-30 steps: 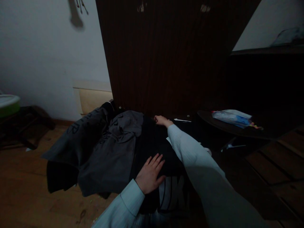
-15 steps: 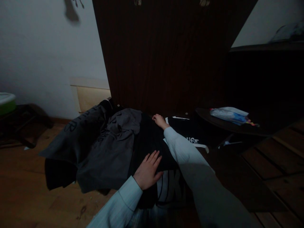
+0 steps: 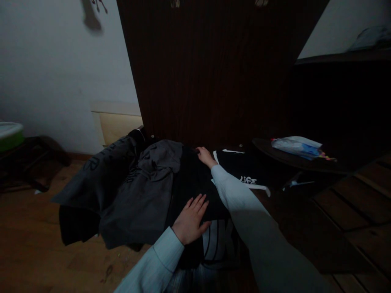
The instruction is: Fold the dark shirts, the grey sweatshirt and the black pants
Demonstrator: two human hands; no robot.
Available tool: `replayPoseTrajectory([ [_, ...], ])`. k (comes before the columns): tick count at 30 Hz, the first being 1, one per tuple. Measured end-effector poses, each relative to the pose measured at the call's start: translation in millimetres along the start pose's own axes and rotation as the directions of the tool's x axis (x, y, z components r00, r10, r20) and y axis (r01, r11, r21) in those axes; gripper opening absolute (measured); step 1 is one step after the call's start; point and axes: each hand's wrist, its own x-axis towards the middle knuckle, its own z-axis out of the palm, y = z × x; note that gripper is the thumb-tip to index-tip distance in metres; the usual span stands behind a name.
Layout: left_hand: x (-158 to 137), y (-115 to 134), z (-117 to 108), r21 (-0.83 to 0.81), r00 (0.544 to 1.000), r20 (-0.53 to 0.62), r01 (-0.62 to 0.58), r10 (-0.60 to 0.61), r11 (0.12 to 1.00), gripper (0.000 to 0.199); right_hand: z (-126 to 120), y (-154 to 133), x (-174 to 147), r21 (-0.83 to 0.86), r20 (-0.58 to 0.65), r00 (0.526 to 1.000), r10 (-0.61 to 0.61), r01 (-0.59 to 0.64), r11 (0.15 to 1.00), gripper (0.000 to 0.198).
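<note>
1. Lying near the centre: black cloth [image 3: 189, 175], spread between grey cloth [image 3: 140, 215] on its left and a black print [image 3: 229, 162] with white lettering on its right. Meets or overlaps both; too dark to tell which.
2. Left hand [image 3: 191, 221] on the nearer part of the black cloth, palm down, fingers slightly spread, thumb out to the side. Nothing gripped.
3. Right hand [image 3: 206, 157] at the far end, close to the board [image 3: 207, 81]. Fingers bent; whether pinching cloth or only pressing it, cannot tell.
4. Changed over the last second: right hand has edged slightly left and nearer, forearm with it. White lettering, hidden behind the right sleeve [image 3: 238, 199] a second ago, now shows. Left hand has kept its place; grey cloth unmoved.
5. Reading of that: a small adjustment at the far end, left hand probably steadying the near one. Cloth looks fairly flat between the hands, though creases are hard to make out in this light.
6. Just below the left hand: a pale panel [image 3: 214, 240] with bold dark shapes.
7. Grey cloth: dark lettering, bunched toward the board, lower edge hanging above the floor [image 3: 61, 264].
8. Further right: packet [image 3: 297, 146] on a rounded shelf [image 3: 271, 156]. Far left: green tub [image 3: 12, 138], by the pale wall [image 3: 61, 69].
</note>
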Motion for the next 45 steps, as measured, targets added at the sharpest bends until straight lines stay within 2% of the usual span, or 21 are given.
replayPoseTrajectory([
  [6, 0.6, 1.7, -2.6, -0.003, 1.0, 0.015, 0.005, -0.005, 1.0, 0.058, 19.1, -5.7, -16.5, -0.031, 0.002, 1.0, -0.007, 0.007, 0.999, 0.048],
  [11, 0.6, 2.6, -5.0, -0.003, 1.0, 0.028, 0.01, -0.01, 1.0, 0.058, 7.3, -19.4, -27.9, 0.006, -0.205, 0.976, 0.073, -0.073, 0.997, 0.049],
  [13, 0.5, 2.4, -5.0, -0.003, 1.0, 0.021, 0.006, -0.006, 1.0, 0.058, 4.1, -29.0, -39.3, 0.037, -0.235, 0.968, 0.086, -0.08, 0.996, 0.051],
  [15, 0.5, 2.0, -4.6, 0.004, 1.0, 0.018, 0.003, -0.004, 1.0, 0.057, 6.9, -37.4, -56.6, 0.026, -0.191, 0.98, 0.056, -0.052, 0.998, 0.055],
  [18, 1.1, 1.7, -3.7, 0.01, 1.0, 0.017, 0.001, -0.001, 1.0, 0.057, 17.9, -42.9, -84.3, -0.032, -0.052, 0.999, 0.005, -0.007, 0.999, 0.057],
  [21, 3.6, 1.6, -2.8, 0.004, 1.0, 0.027, 0.006, -0.007, 1.0, 0.056, 25.9, -40.6, -97.3, -0.081, 0.03, 1.0, 0.004, -0.001, 0.997, 0.053],
  [30, 20.4, -3.7, -12.1, 0.045, 0.999, 0.018, 0.047, -0.048, 0.998, 0.055, 21.4, -29.6, -61.0, -0.089, 0.089, 0.995, 0.053, -0.045, 0.995, 0.05],
  [34, 25.3, -13.9, -16.1, 0.067, 0.997, 0.041, 0.069, -0.072, 0.995, 0.054, 22.2, -25.5, -43.9, -0.079, 0.108, 0.992, 0.06, -0.051, 0.996, 0.05],
  [38, 29.5, -27.1, -10.1, 0.072, 0.998, 0.049, 0.041, -0.045, 0.997, 0.056, 23.7, -20.7, -32.1, -0.064, 0.107, 0.993, 0.056, -0.049, 0.997, 0.05],
  [41, 34.1, -34.4, -4.7, 0.081, 1.0, 0.021, 0.017, -0.018, 0.997, 0.055, 22.2, -16.8, -27.8, -0.018, 0.104, 0.994, 0.04, -0.038, 0.999, 0.05],
  [45, 43.8, -39.4, -2.4, 0.098, 1.0, 0.009, 0.016, -0.017, 0.995, 0.054, 15.4, -12.5, -30.8, 0.136, 0.055, 0.998, 0.029, -0.036, 0.99, 0.054],
])
